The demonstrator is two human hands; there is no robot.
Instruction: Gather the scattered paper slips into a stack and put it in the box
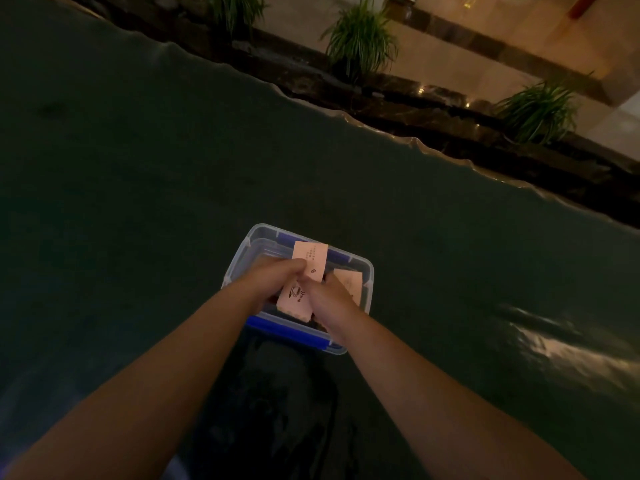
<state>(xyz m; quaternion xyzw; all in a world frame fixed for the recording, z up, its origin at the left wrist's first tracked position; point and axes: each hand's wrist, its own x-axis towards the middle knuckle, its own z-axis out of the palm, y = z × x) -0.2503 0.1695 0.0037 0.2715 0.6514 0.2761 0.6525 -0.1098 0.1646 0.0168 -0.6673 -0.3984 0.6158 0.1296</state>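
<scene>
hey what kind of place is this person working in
Probably a hotel or restaurant lobby, dimly lit. A dark green cloth covers a big table, potted plants line a dark stone ledge, and polished pale flooring lies beyond.

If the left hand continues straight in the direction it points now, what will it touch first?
Probably the paper slips that the left hand already pinches, then the right hand just beyond, over the box. Depth is unclear.
</scene>
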